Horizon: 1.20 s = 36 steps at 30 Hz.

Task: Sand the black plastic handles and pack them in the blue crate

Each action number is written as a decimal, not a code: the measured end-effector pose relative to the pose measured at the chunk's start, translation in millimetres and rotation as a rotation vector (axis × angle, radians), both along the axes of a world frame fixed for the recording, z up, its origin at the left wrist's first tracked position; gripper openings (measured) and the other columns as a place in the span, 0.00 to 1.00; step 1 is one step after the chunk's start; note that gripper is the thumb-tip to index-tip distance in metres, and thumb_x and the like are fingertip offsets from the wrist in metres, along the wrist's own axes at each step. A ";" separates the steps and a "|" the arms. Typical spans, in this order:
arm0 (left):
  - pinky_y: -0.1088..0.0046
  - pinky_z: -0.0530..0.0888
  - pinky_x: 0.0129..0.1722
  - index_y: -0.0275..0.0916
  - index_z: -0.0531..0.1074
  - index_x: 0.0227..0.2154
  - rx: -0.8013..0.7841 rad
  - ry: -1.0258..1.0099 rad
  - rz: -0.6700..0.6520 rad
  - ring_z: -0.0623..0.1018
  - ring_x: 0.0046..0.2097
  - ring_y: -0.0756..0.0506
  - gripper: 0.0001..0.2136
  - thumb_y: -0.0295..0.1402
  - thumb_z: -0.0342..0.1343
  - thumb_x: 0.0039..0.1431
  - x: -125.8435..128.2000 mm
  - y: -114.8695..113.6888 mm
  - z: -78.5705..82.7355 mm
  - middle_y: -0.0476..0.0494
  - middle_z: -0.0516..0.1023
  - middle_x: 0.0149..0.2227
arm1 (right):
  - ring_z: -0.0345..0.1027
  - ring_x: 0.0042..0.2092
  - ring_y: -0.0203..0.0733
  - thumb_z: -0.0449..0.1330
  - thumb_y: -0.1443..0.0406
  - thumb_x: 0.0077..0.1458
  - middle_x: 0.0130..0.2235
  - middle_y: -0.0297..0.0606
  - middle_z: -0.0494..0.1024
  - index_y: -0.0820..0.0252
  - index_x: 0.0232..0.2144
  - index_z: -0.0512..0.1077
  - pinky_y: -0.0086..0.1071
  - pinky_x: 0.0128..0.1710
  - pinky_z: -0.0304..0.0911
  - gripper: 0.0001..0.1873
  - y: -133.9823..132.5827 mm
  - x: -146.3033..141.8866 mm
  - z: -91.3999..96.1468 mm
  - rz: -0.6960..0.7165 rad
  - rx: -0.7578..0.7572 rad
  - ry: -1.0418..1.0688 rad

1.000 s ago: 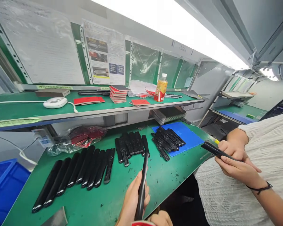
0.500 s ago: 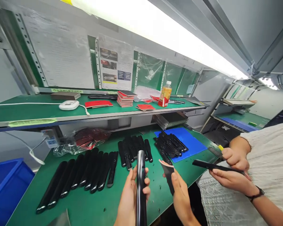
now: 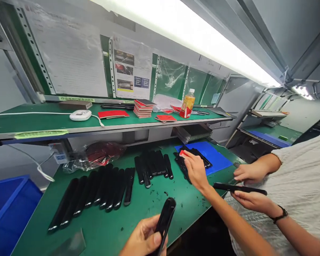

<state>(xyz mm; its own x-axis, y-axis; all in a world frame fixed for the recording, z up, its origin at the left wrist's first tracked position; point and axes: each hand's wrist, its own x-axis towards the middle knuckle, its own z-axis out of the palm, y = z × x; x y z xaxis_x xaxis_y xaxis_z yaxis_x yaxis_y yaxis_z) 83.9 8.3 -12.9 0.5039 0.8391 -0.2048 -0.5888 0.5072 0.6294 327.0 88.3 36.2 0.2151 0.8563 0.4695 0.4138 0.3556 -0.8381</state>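
My left hand [image 3: 146, 234] is wrapped round a long black plastic casing [image 3: 165, 215], which tilts upward with its rounded end away from me. Farther off, my right hand [image 3: 196, 170] reaches over a pile of black plastic parts [image 3: 202, 159] on a blue mat [image 3: 221, 160]. A piece of red-backed sandpaper [image 3: 182, 153] shows at its fingertips, mostly covered by the fingers. Whether that hand touches the pile I cannot tell. Left of it lies a group of black casings [image 3: 152, 163], and a longer row of them [image 3: 96, 190] fills the bench's left side.
To the right, another person's hand [image 3: 246, 201] holds a black casing [image 3: 240, 188]. The shelf carries a sandpaper stack [image 3: 143, 109], a drink bottle [image 3: 187, 104] and a white device [image 3: 80, 115]. A blue bin [image 3: 18, 199] stands at left. Black scraps litter the green bench [image 3: 138, 209].
My right hand has moved forward with the sandpaper to the pile on the blue mat. My left hand has lowered and turned its casing. The other person's upper hand has shifted left.
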 end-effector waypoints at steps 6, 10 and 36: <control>0.81 0.62 0.15 0.39 0.71 0.37 -0.352 0.006 0.412 0.65 0.18 0.55 0.20 0.54 0.56 0.60 -0.6 35.7 18.1 0.51 0.70 0.25 | 0.71 0.39 0.45 0.40 0.44 0.66 0.54 0.45 0.76 0.53 0.60 0.66 0.42 0.41 0.67 0.33 -48.8 -34.8 -14.7 0.051 -0.255 0.472; 0.85 0.58 0.14 0.39 0.68 0.37 -0.448 -0.325 0.495 0.59 0.17 0.58 0.07 0.37 0.55 0.65 11.9 75.7 30.5 0.58 0.59 0.22 | 0.68 0.34 0.40 0.52 0.43 0.61 0.49 0.48 0.78 0.60 0.48 0.75 0.34 0.34 0.66 0.30 -82.7 -82.4 -26.9 0.295 -0.569 1.147; 0.86 0.59 0.14 0.38 0.66 0.35 -0.354 -0.528 0.580 0.61 0.14 0.59 0.15 0.40 0.39 0.72 19.9 72.2 60.8 0.61 0.58 0.16 | 0.56 0.23 0.32 0.77 0.55 0.40 0.21 0.22 0.64 0.47 0.36 0.66 0.31 0.28 0.56 0.27 -124.2 -129.9 -33.0 0.138 -0.015 0.797</control>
<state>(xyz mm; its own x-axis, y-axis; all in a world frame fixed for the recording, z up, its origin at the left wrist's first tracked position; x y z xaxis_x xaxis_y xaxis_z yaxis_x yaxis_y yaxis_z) 103.7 80.5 47.9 0.1181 0.9245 -0.3623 -0.9867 0.1504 0.0620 197.2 -35.8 3.3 0.3718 0.9047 0.2079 -0.3566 0.3460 -0.8678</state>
